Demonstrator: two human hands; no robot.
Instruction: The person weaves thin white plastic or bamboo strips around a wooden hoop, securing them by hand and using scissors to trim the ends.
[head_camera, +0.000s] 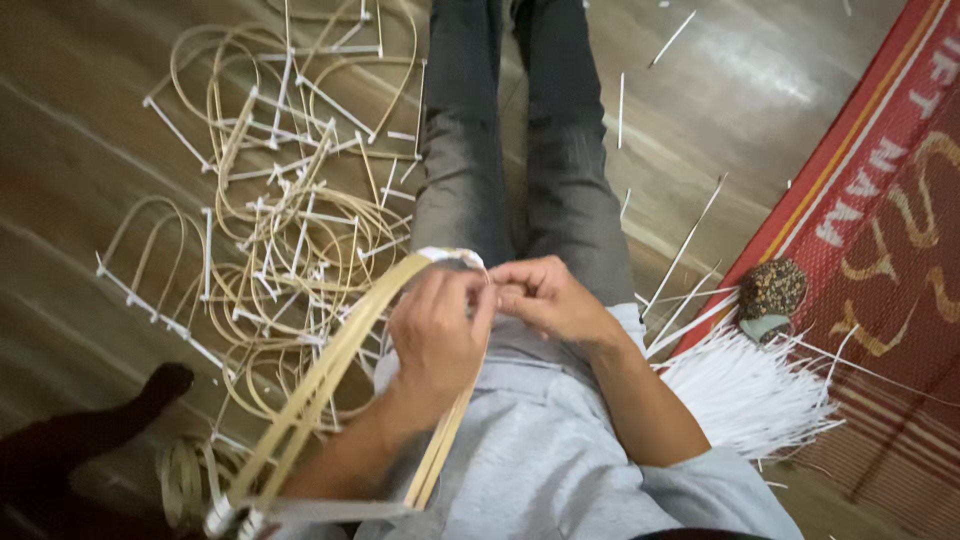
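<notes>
On the floor: wooden floor (90, 150) under the seated person, whose legs in dark trousers (520, 140) stretch away from the camera
Right edge: red woven mat (880, 250), cut off by the frame
Left of the legs: heap of finished cane loops (290, 220) tied with white strips, lying on the floor, well apart from both hands
By the right forearm: bundle of white strips (750, 390), fanned out, partly hidden behind the arm
Cane hoop: bent cane hoop (330, 370) runs from the lower left up over the lap, its top at the fingers
Left hand: left hand (435, 335), grip clamped over the top of the hoop
Right hand: right hand (545, 300), fingertips pinched together just beside the left hand; what they hold is too small to tell
Hidden: hoop's lower end cut off at the bottom edge; dark shape (80, 440) at lower left unclear
</notes>
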